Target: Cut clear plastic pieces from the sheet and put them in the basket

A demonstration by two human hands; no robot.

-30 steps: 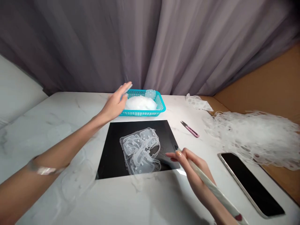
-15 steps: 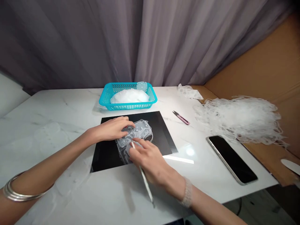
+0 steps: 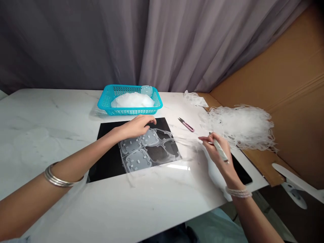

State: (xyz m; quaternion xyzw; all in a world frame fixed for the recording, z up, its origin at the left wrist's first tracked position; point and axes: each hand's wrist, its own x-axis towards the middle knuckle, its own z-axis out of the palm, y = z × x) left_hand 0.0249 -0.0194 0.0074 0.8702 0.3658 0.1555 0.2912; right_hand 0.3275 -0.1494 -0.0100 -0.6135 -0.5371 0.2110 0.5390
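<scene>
A clear silicone sheet (image 3: 144, 152) with square button pads lies spread out on a black mat (image 3: 106, 162). My left hand (image 3: 138, 125) rests on the sheet's far edge with fingers curled down on it. To the right, my right hand (image 3: 216, 152) is closed on a thin white pen-like tool (image 3: 220, 151) and seems to pinch the sheet's stretched right end, above a dark phone (image 3: 241, 167).
A turquoise basket (image 3: 105, 103) of white pieces stands behind the mat. Small pink snips (image 3: 186, 125) lie right of the mat. A heap of white silicone trimmings (image 3: 240, 126) sits on brown cardboard (image 3: 291, 101) at the right. Grey curtain hangs behind the white marble table (image 3: 50, 118).
The crumpled sheet has been pulled flat across the mat. My right hand moved from the sheet out to the right with the tool; my left hand shifted to the sheet's far edge.
</scene>
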